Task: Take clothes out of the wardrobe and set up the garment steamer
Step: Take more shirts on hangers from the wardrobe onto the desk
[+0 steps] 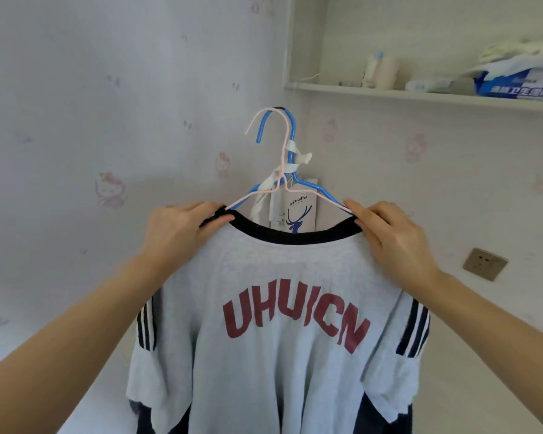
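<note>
Starting at the left: left hand (182, 228) pinching the black collar (292, 234) of the grey T-shirt (282, 339) at its left shoulder, thumb under the trim and fingers on top, right where the pink hanger (265, 158) arm is slipping into the neckline. Hanging in the middle, against the wallpapered wall (76, 120): pink hanger and blue hanger (290, 145) hooked together on one dark wall hook (279, 108), with white tape (298, 155) wound around their necks and a coffee-branded paper bag (298, 211) dangling behind the collar. Further right: right hand (389, 236) gripping the opposite shoulder of the shirt, fingertips closing on the collar beside the hanger arm. Beyond it, a wall socket (485, 264), and above, a shelf (420, 96) carrying packets and a bottle.

Judging by this, seating the shirt squarely on the hanger, readying it for steaming; steamer not in view.

Doing it well, likely: keeping both pinches level so the collar is sitting centred under the hook; easing each shoulder seam over its hanger arm rather than stretching the neckline; checking which of the two hangers is actually carrying the fabric, hard to tell here; avoiding tugging downward, since both hooks are sharing one small peg; smoothing the sleeves outward before letting go.
</note>
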Available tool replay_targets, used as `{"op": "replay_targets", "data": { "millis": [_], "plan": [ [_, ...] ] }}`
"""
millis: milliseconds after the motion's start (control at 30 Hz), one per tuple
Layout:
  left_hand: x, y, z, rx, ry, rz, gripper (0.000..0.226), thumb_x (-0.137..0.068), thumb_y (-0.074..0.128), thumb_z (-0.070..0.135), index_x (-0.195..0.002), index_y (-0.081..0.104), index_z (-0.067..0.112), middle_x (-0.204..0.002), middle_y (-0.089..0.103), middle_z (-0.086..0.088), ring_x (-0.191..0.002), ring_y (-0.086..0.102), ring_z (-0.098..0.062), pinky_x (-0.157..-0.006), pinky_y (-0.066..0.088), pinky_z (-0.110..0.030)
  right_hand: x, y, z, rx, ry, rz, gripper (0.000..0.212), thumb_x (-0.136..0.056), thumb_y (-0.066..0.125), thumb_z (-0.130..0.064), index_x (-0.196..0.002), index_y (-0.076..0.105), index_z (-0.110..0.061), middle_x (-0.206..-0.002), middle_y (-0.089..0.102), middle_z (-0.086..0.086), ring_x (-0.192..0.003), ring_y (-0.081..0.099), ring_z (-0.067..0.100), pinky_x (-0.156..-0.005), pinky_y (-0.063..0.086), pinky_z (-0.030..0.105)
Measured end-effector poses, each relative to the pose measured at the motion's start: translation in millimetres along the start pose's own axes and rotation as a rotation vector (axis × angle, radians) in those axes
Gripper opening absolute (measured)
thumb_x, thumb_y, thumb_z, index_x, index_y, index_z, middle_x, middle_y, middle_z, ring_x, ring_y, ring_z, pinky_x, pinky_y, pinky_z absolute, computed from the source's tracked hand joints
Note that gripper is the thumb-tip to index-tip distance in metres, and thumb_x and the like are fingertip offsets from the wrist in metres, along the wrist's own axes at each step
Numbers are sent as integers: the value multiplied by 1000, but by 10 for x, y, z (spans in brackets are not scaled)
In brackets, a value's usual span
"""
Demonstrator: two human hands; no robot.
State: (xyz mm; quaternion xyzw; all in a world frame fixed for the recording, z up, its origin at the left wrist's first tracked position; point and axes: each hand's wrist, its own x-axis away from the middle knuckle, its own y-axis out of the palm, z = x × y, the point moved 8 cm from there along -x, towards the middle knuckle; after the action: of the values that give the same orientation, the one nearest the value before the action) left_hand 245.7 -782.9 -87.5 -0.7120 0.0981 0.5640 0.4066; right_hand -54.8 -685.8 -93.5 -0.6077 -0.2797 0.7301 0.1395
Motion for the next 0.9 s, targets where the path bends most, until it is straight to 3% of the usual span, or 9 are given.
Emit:
{"op": "replay_targets", "data": {
  "millis": [200, 333, 667, 800, 900],
  "plan": [
    [-313, 713, -451, -6, 33, -18, 39, -94, 46, 51, -93, 72, 22, -75, 72, 3, -51, 61, -25, -42, 46, -31, -342, 624, 287, 42, 35, -13, 57, -84, 64, 5, -134, 55, -19, -92, 58, 7, -83, 53, 25, -49, 47, 35],
    [-383, 1330, -696, 32, -3, -111, 46, -97, 35, 57, -91, 67, 24, -70, 68, 2, -50, 58, -26, -44, 47, -36, -442, 1069, 532, 55, 80, -72, 47, -88, 63, 0, -131, 58, -17, -90, 58, 8, -80, 53, 27, -49, 47, 34],
    [-73, 2619, -1258, 66, -141, -318, 52, -87, 35, 67, -81, 65, 25, -58, 61, 4, -48, 56, -22, -44, 45, -33, -363, 2457, 1031, -47, 105, -299, 47, -90, 61, -4, -134, 50, -17, -90, 51, 5, -81, 46, 19, -58, 46, 33],
    [108, 3159, -1374, 67, -151, -388, 49, -86, 40, 61, -75, 64, 21, -52, 57, 1, -44, 54, -25, -41, 35, -25, -237, 3042, 1235, -91, 130, -379, 45, -91, 61, -8, -134, 51, -16, -92, 50, 3, -81, 43, 15, -58, 43, 30],
    [346, 3627, -1532, 53, -209, -501, 58, -85, 33, 68, -78, 65, 20, -53, 58, 0, -47, 55, -28, -43, 43, -30, -101, 3454, 1355, -115, 118, -414, 48, -86, 66, -4, -132, 54, -14, -96, 47, 1, -83, 46, 18, -55, 42, 28]
  ]
}}
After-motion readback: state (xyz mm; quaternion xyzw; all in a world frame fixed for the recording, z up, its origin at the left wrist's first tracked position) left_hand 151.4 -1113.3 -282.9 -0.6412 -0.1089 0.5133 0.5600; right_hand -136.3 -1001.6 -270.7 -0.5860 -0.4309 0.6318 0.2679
